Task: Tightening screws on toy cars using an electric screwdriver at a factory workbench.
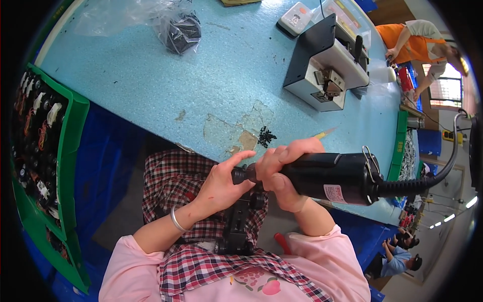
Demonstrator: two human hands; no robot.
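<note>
My right hand (286, 173) is wrapped round a black electric screwdriver (329, 176), which lies level with its cable end to the right. Its working end points left, toward a black wheel (238, 175). Thumb and fingers of my left hand (219, 185) hold that wheel from the left side. The wheel appears to belong to a narrow black wheeled chassis (235, 226) that reaches down over my lap. Where the screwdriver tip meets the part is hidden by my fingers. Just beyond my hands, a small pile of black screws (265, 137) lies on the light blue table (151, 85).
A black and white boxy machine (327, 65) stands at the back right, near a small white box (295, 19). A clear bag of black parts (181, 32) lies far left. Green crates (75, 116) with motor-like parts flank me. A co-worker in orange (402, 43) stands beyond the table.
</note>
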